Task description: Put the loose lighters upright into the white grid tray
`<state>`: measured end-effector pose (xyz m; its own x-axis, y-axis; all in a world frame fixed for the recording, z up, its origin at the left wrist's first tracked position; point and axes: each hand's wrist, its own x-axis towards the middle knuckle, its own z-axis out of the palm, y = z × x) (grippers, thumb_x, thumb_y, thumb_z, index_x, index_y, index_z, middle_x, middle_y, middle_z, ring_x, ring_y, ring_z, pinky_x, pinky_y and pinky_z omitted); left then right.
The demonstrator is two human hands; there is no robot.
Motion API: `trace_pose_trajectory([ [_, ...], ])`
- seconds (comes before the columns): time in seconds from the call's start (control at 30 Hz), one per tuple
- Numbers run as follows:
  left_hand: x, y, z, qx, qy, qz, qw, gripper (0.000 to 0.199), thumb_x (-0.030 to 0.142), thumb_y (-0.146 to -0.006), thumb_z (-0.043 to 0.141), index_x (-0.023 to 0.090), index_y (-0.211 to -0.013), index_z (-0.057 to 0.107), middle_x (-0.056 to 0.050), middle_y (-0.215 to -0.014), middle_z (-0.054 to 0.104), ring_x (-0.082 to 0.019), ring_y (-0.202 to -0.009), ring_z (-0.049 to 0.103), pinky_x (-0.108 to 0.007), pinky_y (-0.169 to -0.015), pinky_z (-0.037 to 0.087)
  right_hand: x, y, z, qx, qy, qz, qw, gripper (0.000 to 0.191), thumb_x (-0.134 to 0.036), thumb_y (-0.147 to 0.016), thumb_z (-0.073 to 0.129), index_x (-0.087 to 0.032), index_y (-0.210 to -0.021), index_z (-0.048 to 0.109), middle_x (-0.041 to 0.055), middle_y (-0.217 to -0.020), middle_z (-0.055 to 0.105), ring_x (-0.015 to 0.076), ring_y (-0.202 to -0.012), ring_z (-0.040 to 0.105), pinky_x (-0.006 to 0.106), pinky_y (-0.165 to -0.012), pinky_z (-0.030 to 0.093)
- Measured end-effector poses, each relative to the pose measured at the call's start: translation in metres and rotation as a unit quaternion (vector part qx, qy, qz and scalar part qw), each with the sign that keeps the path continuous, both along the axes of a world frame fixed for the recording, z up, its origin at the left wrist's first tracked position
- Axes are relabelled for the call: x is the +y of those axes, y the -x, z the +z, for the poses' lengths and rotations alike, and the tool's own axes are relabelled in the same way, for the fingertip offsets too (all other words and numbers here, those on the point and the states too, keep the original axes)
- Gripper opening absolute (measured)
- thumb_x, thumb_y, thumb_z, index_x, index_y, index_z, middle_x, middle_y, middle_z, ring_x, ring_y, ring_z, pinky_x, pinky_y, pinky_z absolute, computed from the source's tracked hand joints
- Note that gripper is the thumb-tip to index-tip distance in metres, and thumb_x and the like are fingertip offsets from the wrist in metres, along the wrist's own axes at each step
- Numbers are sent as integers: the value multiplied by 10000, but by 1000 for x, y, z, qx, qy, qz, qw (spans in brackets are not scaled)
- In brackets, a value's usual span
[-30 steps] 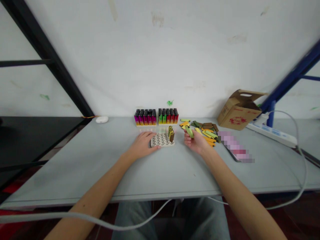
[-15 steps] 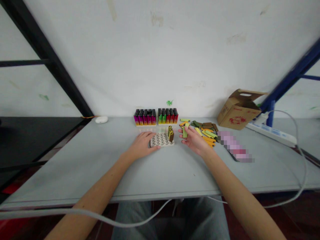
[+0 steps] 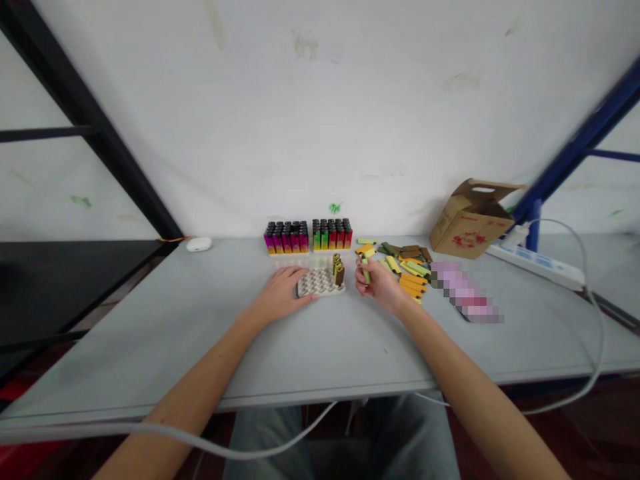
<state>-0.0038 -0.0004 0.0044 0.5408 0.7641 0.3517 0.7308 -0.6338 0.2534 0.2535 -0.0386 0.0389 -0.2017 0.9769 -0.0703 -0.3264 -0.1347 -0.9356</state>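
My left hand (image 3: 283,292) grips the left end of a pale tray (image 3: 313,285) with rows of holes, its thumb at the near edge and its fingers at the far side. Several brown and yellow lighter-shaped pieces (image 3: 339,272) stand upright at the tray's right end. To the right of the tray, my right hand (image 3: 380,283) is closed round a light green lighter (image 3: 366,272), held roughly upright and apart from the tray. Beyond that hand lies a loose pile of similar pieces, among them orange ones (image 3: 413,287), yellow-green ones (image 3: 415,268) and brown ones (image 3: 411,251).
Behind the tray stand two blocks of black-topped lighters, one purple (image 3: 287,238), one green to red (image 3: 332,235). An open cardboard box (image 3: 465,227), a white power strip (image 3: 535,263) and a blurred pink item (image 3: 465,293) are at right. A white case (image 3: 199,245) sits back left.
My right hand has turned and closed more tightly round the green lighter. My left hand stays on the tray. The whole view has shifted slightly.
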Motion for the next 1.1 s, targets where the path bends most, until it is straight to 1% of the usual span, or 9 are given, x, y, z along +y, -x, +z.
trace_pose_trajectory([
  [0.07,0,0,0,-3,-5,-7,1000,632,565,-807,590,178,-1301,513,-131,-1271,563,-295,-1187,498,-464,-1060,346,0,0,2,12,14,3,1000,212,-369,-700,530,-218,-811,432,-73,-576,406,90,-466,417,202,-416,306],
  [0.17,0,1,1,-3,-5,-11,1000,640,573,-814,578,165,-1303,513,-139,-1277,558,-297,-1191,493,-461,-1060,351,-1,-1,4,31,24,-5,999,194,-365,-705,494,-203,-807,463,-64,-597,387,78,-456,372,194,-395,261],
  [0.33,-1,0,2,2,0,-3,1000,641,570,-814,579,169,-1309,507,-137,-1287,548,-296,-1198,487,-456,-1056,356,1,-3,2,32,16,-16,999,315,-322,-694,489,-201,-983,506,-74,-573,388,79,-419,303,191,-380,203],
  [0.47,-1,0,1,8,-3,-4,1000,646,572,-816,576,155,-1305,508,-142,-1279,551,-297,-1196,488,-445,-1054,359,2,-4,-1,35,-1,-16,999,324,-257,-667,493,-198,-986,486,-100,-482,326,79,-385,248,189,-381,190],
  [0.67,-1,0,2,10,1,-5,1000,648,578,-820,567,154,-1306,505,-146,-1292,545,-302,-1201,484,-460,-1060,348,1,-5,0,39,14,26,999,275,-367,-767,506,-180,-968,516,-41,-559,478,101,-464,433,203,-431,332],
  [0.8,-1,0,2,7,5,-6,1000,627,563,-825,570,173,-1311,501,-138,-1300,540,-300,-1205,480,-468,-1060,344,-4,-4,5,10,5,68,998,369,-450,-798,587,-262,-1109,524,-36,-662,499,101,-508,453,172,-387,279],
  [0.9,0,0,2,7,4,-5,1000,631,563,-824,572,176,-1316,495,-141,-1304,537,-301,-1207,479,-477,-1065,334,-7,-4,10,5,-15,90,996,443,-375,-783,645,-299,-1200,518,-30,-723,493,89,-546,438,156,-398,272],
  [1.0,0,0,1,10,3,-6,1000,640,573,-825,565,171,-1317,493,-142,-1308,535,-302,-1213,476,-468,-1065,337,-6,-5,11,25,-1,105,994,377,-350,-785,619,-243,-1143,571,-43,-666,422,64,-485,327,151,-395,233],
  [1.1,1,0,0,7,4,-5,1000,630,572,-819,571,190,-1315,497,-132,-1302,541,-301,-1207,483,-469,-1062,339,-4,-7,9,56,30,129,990,363,-480,-802,503,-172,-960,615,-45,-604,344,68,-448,224,167,-377,193],
])
